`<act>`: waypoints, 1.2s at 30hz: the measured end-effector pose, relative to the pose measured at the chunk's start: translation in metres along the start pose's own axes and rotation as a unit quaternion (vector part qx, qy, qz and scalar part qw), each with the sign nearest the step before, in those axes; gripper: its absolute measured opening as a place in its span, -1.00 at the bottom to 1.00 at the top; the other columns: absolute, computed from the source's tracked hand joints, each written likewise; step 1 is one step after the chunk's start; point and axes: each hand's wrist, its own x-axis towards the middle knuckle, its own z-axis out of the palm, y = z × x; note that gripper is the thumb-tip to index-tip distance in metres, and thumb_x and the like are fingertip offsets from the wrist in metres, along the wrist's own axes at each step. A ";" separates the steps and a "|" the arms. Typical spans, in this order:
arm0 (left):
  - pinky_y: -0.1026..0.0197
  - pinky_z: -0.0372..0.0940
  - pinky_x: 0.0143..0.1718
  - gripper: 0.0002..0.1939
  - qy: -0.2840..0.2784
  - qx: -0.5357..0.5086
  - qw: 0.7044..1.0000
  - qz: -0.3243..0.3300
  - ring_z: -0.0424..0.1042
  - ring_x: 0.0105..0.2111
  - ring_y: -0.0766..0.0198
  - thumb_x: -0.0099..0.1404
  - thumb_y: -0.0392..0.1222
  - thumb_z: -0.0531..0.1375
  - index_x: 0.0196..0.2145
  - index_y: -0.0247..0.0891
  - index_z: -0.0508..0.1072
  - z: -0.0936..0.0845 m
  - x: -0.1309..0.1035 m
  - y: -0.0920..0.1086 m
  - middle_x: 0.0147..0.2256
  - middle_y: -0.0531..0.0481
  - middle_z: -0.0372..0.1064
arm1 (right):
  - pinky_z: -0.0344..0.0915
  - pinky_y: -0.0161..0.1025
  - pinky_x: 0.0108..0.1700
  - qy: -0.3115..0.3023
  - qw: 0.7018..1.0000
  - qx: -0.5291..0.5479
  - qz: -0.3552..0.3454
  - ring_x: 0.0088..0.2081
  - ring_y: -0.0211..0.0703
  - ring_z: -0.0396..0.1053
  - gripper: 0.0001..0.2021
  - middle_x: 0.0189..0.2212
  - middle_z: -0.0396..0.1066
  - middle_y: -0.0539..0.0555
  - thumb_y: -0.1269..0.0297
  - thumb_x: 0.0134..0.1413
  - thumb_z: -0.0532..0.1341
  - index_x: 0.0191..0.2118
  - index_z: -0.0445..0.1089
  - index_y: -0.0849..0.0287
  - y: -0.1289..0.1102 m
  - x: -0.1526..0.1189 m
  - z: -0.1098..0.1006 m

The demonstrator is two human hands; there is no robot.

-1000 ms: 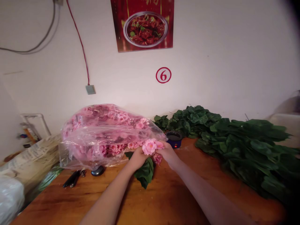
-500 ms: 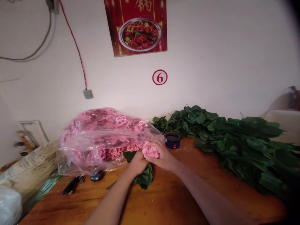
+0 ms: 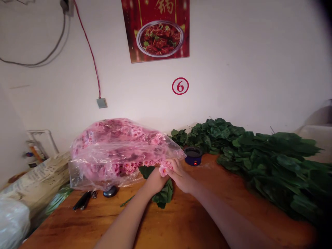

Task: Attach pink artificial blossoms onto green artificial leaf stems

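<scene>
My left hand (image 3: 156, 180) is closed around a stem of green artificial leaves (image 3: 164, 194), whose leaves stick out on both sides of the fist and whose stem end points to the lower left. Against it, my right hand (image 3: 180, 175) pinches a pink artificial flower (image 3: 165, 168) at the top of the left fist. The two hands touch, and the spot where flower and stem meet is hidden by the fingers. Just behind them lies a clear plastic bag (image 3: 116, 149) full of pink flowers, some spilling from its open side.
A small dark blue pot (image 3: 193, 157) with a red light stands behind my right hand. Leafy green branches (image 3: 267, 166) are heaped along the right. At left lie a black-handled tool (image 3: 82, 200) and a dark round object (image 3: 110, 191), with woven sacks (image 3: 44, 176) beyond the wooden table (image 3: 181, 224).
My right fingers have shifted on the pink flower, which now sits lower and more turned against the left fist. The whole view has swung slightly left.
</scene>
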 end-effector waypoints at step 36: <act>0.27 0.19 -0.35 -0.80 0.012 -0.016 0.996 -0.085 0.31 -0.42 0.28 0.16 -0.11 0.17 -0.36 -0.31 0.46 0.001 0.000 -0.011 -0.44 0.02 0.40 | 0.31 -0.26 -0.32 0.243 0.968 -0.027 -0.061 -0.37 -0.16 0.39 -0.87 -0.45 0.47 0.08 0.40 -0.06 0.22 -0.47 0.52 0.13 0.015 0.017 -0.040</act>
